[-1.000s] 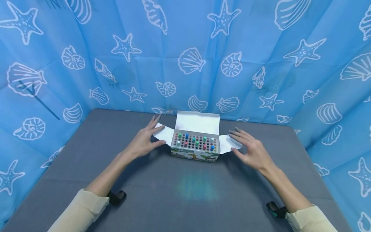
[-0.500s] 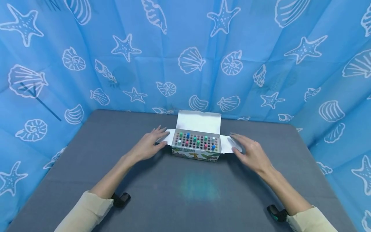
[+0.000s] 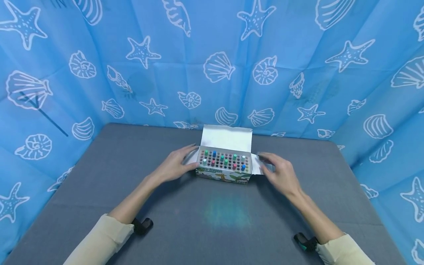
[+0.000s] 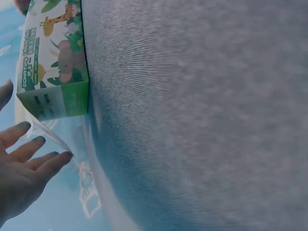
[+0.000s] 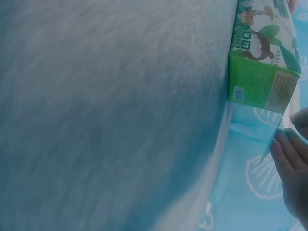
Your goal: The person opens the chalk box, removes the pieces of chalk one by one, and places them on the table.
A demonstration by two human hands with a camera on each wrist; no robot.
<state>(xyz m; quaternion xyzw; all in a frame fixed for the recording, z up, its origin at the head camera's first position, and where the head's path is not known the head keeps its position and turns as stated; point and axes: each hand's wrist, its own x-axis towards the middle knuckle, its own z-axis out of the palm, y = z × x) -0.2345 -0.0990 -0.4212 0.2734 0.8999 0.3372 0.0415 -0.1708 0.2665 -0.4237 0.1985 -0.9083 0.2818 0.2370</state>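
A small printed cardboard box [image 3: 222,176] stands at the back middle of the table, its white lid [image 3: 226,138] raised behind it. Inside, a tray full of round holes holds several colored-capped sticks [image 3: 222,157], green, blue, red and white. My left hand [image 3: 173,164] is at the left side flap [image 3: 192,157], fingers extended along it and the thumb near the box's front corner. In the left wrist view, fingertips [image 4: 67,156] reach the flap's edge. On the other side, my right hand [image 3: 279,172] has fairly straight fingers and thumb at the right side flap [image 3: 256,164].
A grey cloth covers the table [image 3: 225,228]. Behind and on both sides hangs a blue curtain [image 3: 212,55] with white shells and starfish. Dark wrist straps [image 3: 142,226] show below both forearms.
My left hand has moved right, closer to the box, and the left flap looks narrower. The right hand has shifted slightly left over its flap. The lid remains raised.
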